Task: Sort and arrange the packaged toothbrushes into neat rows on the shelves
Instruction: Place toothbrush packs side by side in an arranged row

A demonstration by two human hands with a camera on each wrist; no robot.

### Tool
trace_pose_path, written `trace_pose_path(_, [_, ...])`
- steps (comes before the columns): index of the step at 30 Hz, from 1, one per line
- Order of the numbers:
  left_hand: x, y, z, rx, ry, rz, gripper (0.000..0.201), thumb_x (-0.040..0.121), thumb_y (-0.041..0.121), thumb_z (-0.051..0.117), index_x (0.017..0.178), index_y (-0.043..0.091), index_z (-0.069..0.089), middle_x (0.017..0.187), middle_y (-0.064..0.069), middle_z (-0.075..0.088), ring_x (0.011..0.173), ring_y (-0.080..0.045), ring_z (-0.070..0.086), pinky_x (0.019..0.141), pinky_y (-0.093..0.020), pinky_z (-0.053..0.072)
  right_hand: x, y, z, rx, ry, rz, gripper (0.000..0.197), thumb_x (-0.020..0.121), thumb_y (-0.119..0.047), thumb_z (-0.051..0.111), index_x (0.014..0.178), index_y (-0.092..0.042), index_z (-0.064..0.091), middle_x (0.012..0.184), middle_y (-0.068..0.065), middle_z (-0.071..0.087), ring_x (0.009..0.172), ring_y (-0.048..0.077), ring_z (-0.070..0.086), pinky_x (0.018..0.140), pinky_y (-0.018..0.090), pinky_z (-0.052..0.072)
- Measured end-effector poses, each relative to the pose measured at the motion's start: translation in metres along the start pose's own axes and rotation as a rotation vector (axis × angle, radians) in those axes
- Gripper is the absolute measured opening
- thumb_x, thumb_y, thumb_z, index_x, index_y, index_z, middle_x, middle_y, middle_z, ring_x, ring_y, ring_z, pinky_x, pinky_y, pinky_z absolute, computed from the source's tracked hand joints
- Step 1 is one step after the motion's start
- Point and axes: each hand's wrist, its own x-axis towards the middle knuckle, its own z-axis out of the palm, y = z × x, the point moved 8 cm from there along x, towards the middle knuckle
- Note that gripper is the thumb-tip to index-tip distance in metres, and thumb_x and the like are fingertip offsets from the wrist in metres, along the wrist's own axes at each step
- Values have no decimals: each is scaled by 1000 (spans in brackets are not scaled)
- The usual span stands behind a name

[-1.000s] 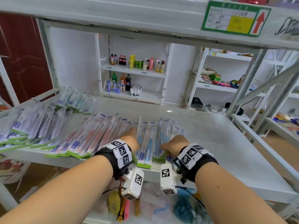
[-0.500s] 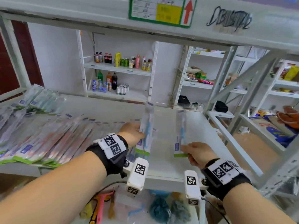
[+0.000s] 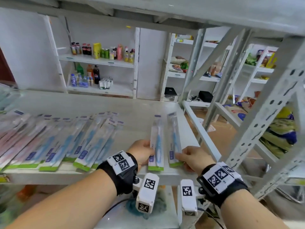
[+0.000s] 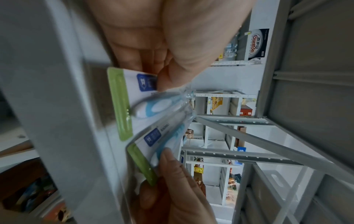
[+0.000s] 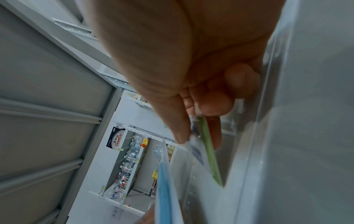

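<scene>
- Head view: the left hand pinches the lower end of a blue toothbrush pack lying on the shelf.
- Just right of it, the right hand pinches a second pack by its lower end.
- Left of the left hand, a row of packs overlaps along the shelf front.

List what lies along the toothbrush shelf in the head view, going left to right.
Overlapping row of packaged toothbrushes → left hand → its blue toothbrush pack → second blue pack → right hand → perforated shelf upright.
</scene>
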Motion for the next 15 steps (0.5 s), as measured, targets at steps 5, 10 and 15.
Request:
trace_pose_path(5, [0, -6, 5, -12, -41, 25, 36, 85, -18, 42, 92, 10, 64, 94, -13, 68, 87, -28, 67, 80, -39, 55, 0, 6, 9, 133, -108, 55, 24, 81, -28, 72, 76, -10, 57, 52, 4, 64, 42, 13, 59, 53, 30, 57])
trace_pose_path(10, [0, -11, 1, -140, -60, 5, 29, 90, -15, 41, 97, 5, 61, 95, -13, 68, 80, -21, 68, 67, -26, 59, 1, 10, 11, 177, -159, 76, 25, 79, -27, 74, 83, -6, 60, 60, 9, 67, 44, 13, 60, 59, 32, 57])
trace_pose_path(15, [3, -13, -1, -192, -60, -8, 27, 90, -13, 44, 97, 5, 62, 96, -14, 69, 76, -18, 71, 66, -25, 59, 0, 7, 13, 162, -181, 72, 31, 80, -24, 72, 104, -11, 57, 73, 11, 71, 46, 13, 61, 59, 31, 59])
